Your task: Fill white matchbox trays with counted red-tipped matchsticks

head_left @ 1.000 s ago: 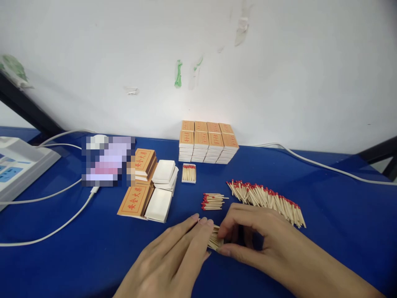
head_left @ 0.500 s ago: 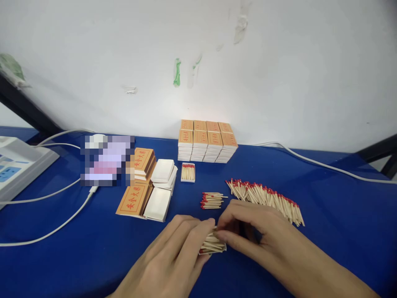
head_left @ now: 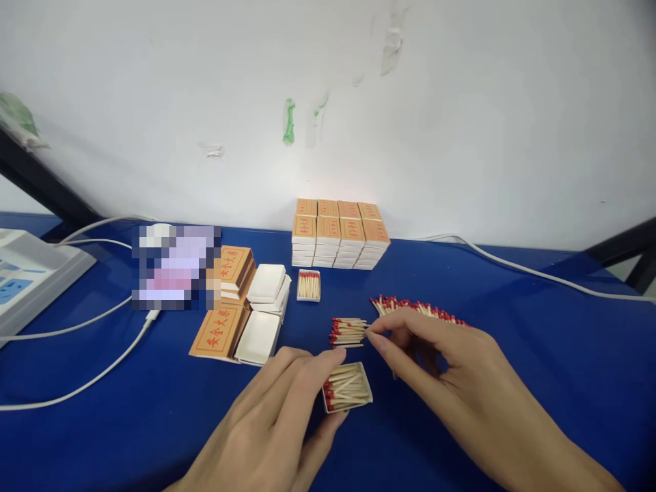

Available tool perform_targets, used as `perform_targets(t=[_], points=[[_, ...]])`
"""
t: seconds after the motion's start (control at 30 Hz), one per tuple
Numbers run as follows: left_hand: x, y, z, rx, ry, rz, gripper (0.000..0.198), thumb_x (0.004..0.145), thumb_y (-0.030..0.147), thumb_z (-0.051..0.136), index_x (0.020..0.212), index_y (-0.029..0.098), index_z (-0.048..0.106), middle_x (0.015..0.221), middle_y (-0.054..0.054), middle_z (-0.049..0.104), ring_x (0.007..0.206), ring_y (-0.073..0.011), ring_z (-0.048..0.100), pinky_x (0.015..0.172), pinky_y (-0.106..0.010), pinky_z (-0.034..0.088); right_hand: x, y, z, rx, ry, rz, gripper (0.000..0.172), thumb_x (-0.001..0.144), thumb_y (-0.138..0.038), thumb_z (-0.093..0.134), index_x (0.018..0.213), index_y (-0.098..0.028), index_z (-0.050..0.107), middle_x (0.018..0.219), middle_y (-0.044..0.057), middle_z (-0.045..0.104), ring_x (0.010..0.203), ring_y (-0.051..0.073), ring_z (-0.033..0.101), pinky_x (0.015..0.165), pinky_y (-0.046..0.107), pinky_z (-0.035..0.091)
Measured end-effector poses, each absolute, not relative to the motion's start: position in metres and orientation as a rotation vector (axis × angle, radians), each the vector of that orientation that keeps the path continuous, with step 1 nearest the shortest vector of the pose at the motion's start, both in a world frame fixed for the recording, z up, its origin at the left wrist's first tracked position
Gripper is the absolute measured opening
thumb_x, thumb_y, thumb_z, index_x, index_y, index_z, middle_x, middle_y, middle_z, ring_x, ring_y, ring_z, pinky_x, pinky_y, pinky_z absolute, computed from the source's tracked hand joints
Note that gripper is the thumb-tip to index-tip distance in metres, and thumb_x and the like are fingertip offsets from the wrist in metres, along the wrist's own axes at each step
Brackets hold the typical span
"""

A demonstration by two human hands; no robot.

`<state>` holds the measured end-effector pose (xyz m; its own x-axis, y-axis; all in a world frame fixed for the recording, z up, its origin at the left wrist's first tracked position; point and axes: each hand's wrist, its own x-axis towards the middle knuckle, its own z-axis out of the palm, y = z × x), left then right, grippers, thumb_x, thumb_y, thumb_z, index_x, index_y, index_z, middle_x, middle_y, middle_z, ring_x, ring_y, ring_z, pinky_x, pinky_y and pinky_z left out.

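My left hand [head_left: 279, 417] grips a white matchbox tray [head_left: 370, 399] by its left side, thumb below and fingers above. Loose matches [head_left: 348, 387] fill the tray, lying at mixed angles, with most red heads to the left. A small row of matches [head_left: 347, 332] lies on the table just beyond it. At that row's right end, my right hand [head_left: 435, 362] has thumb and forefinger pinched on a match's tail. The larger fan of matches [head_left: 410, 305] is partly hidden behind this hand.
A filled tray [head_left: 309, 285] stands before the stacked matchboxes [head_left: 341, 236] at the wall. To the left are empty white trays [head_left: 259, 338], orange matchbox sleeves [head_left: 218, 331], a blurred phone [head_left: 177, 263] on a cable and a power strip [head_left: 41, 273]. Another cable [head_left: 512, 273] runs right.
My right hand has moved away from the tray, up to the small row of matches. The tray's contents now show more fully, with my left hand still on it.
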<state>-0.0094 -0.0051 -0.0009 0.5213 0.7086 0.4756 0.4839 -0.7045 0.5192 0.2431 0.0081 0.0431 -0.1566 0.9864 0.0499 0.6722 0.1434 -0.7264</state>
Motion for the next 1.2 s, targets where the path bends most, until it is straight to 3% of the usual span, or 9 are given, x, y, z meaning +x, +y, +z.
perform_targets(t=[0.27,0.47,0.6,0.73,0.93,1.2], points=[[-0.008,-0.010,-0.003,2.409,0.982,0.976,0.054,0.111,0.009,0.061,0.163,0.019,0.049,0.124,-0.007,0.078,0.109,-0.0210,0.077,0.096,-0.029,0.068,0.246,0.014,0.035,-1.599,-2.028,0.546,0.014,0.114,-0.037,0.063,0.115,-0.030,0.075,0.081,-0.005,0.072,0.065,0.014,0.065,0.063,0.029,0.052],[-0.006,-0.012,-0.002,2.473,0.943,0.938,0.046,0.113,0.010,0.056,0.159,0.014,0.051,0.119,-0.009,0.077,0.103,-0.0207,0.078,0.094,-0.028,0.068,0.246,0.014,0.019,-1.511,-2.210,0.214,0.025,0.114,-0.029,0.061,0.135,-0.027,0.073,0.120,0.008,0.071,0.098,0.024,0.078,0.078,0.036,0.066],[-0.005,-0.011,-0.002,2.456,0.938,0.974,0.049,0.111,0.007,0.058,0.160,0.013,0.051,0.121,-0.010,0.077,0.104,-0.0209,0.078,0.094,-0.028,0.068,0.241,0.014,0.012,-1.481,-2.259,0.109,0.027,0.116,-0.029,0.054,0.135,-0.022,0.072,0.128,0.014,0.067,0.087,0.023,0.077,0.076,0.041,0.070],[-0.004,-0.011,-0.003,2.460,0.945,0.916,0.049,0.112,0.007,0.053,0.160,0.015,0.049,0.119,-0.010,0.076,0.102,-0.0214,0.078,0.092,-0.030,0.070,0.237,0.014,0.011,-1.464,-2.290,0.083,0.028,0.117,-0.029,0.053,0.135,-0.021,0.072,0.130,0.015,0.067,0.090,0.023,0.078,0.072,0.039,0.070],[-0.004,-0.010,-0.005,2.449,0.948,0.925,0.050,0.111,0.006,0.053,0.160,0.016,0.049,0.121,-0.010,0.077,0.104,-0.0207,0.080,0.093,-0.029,0.070,0.235,0.015,0.009,-1.431,-2.269,0.192,0.020,0.117,-0.026,0.055,0.114,-0.022,0.074,0.115,0.009,0.071,0.088,0.020,0.077,0.080,0.038,0.068],[-0.004,-0.010,-0.005,2.390,1.023,0.956,0.044,0.116,0.016,0.053,0.159,0.022,0.050,0.128,-0.009,0.079,0.113,-0.0209,0.084,0.097,-0.030,0.071,0.238,0.015,0.010,-1.363,-2.217,0.348,0.017,0.117,-0.020,0.056,0.110,-0.021,0.072,0.108,0.006,0.073,0.093,0.019,0.077,0.083,0.033,0.063]])
